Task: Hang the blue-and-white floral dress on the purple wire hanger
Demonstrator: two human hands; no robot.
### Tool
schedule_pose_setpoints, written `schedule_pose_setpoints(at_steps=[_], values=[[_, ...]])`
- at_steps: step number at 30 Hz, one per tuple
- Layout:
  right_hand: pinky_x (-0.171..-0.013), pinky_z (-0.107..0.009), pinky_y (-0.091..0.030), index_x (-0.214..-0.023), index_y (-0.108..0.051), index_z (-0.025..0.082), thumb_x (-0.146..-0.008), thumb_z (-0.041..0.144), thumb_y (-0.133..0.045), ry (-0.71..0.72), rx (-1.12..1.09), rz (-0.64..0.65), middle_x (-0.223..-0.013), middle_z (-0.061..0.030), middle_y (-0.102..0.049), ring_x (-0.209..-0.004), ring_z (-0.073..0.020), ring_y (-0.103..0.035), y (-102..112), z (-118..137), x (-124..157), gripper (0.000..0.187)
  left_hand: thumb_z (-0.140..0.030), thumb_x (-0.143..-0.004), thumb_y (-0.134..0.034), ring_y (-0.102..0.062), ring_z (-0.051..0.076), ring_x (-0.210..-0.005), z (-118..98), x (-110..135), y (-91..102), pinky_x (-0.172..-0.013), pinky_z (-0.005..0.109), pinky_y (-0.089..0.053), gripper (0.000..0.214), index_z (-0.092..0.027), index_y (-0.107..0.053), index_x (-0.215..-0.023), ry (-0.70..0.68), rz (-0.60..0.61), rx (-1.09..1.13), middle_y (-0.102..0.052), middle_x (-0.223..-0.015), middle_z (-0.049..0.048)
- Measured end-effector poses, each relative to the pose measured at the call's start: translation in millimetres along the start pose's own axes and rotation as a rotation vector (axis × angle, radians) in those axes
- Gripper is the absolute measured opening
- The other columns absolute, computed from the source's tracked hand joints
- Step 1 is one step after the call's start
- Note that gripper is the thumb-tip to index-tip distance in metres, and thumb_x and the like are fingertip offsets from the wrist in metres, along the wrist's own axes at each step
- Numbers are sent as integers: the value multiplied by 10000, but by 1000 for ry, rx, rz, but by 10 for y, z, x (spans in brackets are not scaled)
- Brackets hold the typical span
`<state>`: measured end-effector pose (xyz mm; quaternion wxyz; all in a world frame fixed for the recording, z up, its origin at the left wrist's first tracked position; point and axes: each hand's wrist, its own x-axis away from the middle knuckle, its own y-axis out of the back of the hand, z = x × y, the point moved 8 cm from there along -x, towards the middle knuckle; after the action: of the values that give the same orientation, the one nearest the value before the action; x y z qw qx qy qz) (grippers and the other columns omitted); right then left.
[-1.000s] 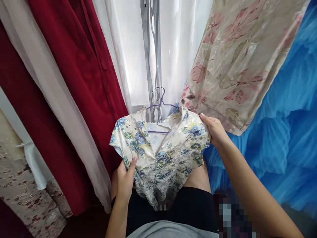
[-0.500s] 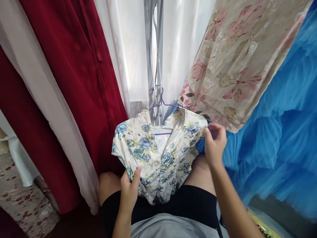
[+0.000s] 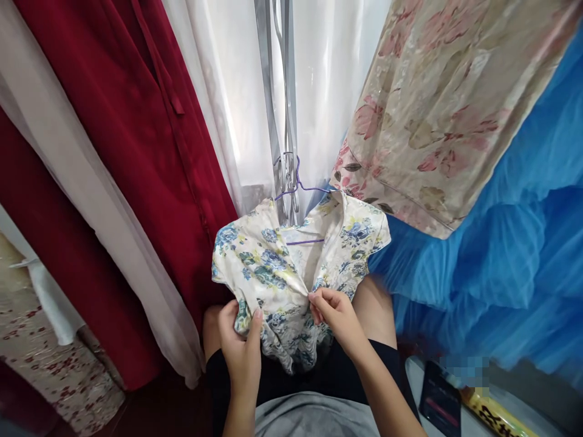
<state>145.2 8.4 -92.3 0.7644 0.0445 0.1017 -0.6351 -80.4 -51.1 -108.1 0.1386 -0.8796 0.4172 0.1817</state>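
A white blouse with blue and green flowers [image 3: 268, 261] hangs from a purple hanger [image 3: 298, 185] just above my lap. My left hand [image 3: 241, 331] grips the blouse at its lower left side, the thumb on top of the cloth and the fingers behind it. At the bottom of the V-shaped neckline, my right hand [image 3: 330, 309] pinches the front edge between thumb and fingertips. The hanger's lower bar shows through the neck opening. The blouse's lower end is bunched over my black shorts.
Grey straps [image 3: 264, 73] hang behind the hanger before a white curtain [image 3: 228, 91]. Red cloth [image 3: 104, 121] hangs at left, a pink-flowered beige cloth [image 3: 437, 121] at right beside blue ruffled fabric [image 3: 492, 261]. A phone [image 3: 439, 400] and yellow packet [image 3: 492, 413] lie lower right.
My right hand has left the blouse's right shoulder sleeve and moved down and left to the neckline, pinching its edge. My left hand keeps its hold. The phone has come into view.
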Motion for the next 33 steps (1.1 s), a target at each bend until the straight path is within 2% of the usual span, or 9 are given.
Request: schedule_pose_setpoints(at_steps=[3, 7, 10, 15, 19, 23, 26, 30, 33], values=[[-525, -272, -320, -579, -523, 211, -941, 467, -607, -57, 52, 49, -477, 18, -525, -478, -130, -424, 84, -19, 91, 451, -288, -840, -741, -600, 250, -1117, -178, 106, -100, -1001, 383, -483, 386, -225, -565, -1179, -275, -65, -121, -599, -1185, 95], [-509, -264, -317, -608, -561, 202, -959, 471, -595, -66, 178, 118, -499, 5, -572, -478, -135, -468, 77, 6, 168, 443, -240, -915, -627, -633, 228, -979, -186, 375, -865, -887, 342, -508, 149, -231, -588, -1058, -302, 494, -211, -644, -1000, 64], [-486, -256, -315, -612, -595, 199, -932, 477, -632, -80, 160, 137, -476, 8, -568, -451, -132, -474, 80, 50, 219, 425, -245, -954, -552, -623, 201, -835, -198, 479, -1119, -763, 300, -489, 31, -228, -545, -929, -258, 556, -190, -627, -859, 35], [-444, -246, -259, -574, -613, 196, -852, 530, -696, -111, -51, 32, -411, 21, -509, -389, -99, -377, 198, 177, 53, 443, -174, -935, -506, -572, 169, -712, -319, 470, -1264, -682, 270, -433, 180, -226, -469, -767, -339, 725, -298, -556, -766, 14], [-412, -240, -185, -440, -516, 190, -788, 521, -735, -7, -184, -39, -424, 6, -481, -412, -76, -334, 225, 521, -547, 529, -80, -869, -483, -614, 188, -735, -416, 375, -1238, -653, 284, -413, 155, -217, -529, -814, -455, 874, -634, -624, -836, 35], [-386, -221, -155, -558, -638, 155, -667, 426, -808, 6, -306, -65, -452, 38, -472, -414, -56, -316, 161, 908, -1181, 338, -16, -813, -473, -678, 244, -889, -435, 363, -1203, -715, 315, -464, 274, -193, -612, -969, -550, 1040, -927, -695, -1013, 93], [-377, -212, -154, -639, -687, 137, -661, 403, -806, 39, -340, -81, -465, 55, -465, -408, -45, -319, 142, 1147, -1353, 292, 6, -787, -494, -687, 277, -974, -381, 388, -1207, -782, 347, -499, 356, -163, -628, -1071, -578, 1144, -997, -699, -1135, 139], [-394, -212, -240, -683, -698, 154, -744, 445, -750, 131, -269, -62, -472, 39, -516, -413, -62, -380, 165, 1298, -1223, 301, -149, -916, -558, -693, 237, -863, -539, 204, -1298, -766, 328, -509, 121, -208, -656, -956, -545, 1125, -707, -722, -977, 71], [-407, -217, -263, -674, -676, 174, -777, 423, -712, 165, -208, -76, -459, 33, -536, -404, -73, -400, 235, 1288, -1076, 272, -269, -972, -571, -688, 201, -835, -993, -278, -1324, -788, 308, -510, 145, -234, -663, -1078, -541, 823, -389, -720, -931, 38]])
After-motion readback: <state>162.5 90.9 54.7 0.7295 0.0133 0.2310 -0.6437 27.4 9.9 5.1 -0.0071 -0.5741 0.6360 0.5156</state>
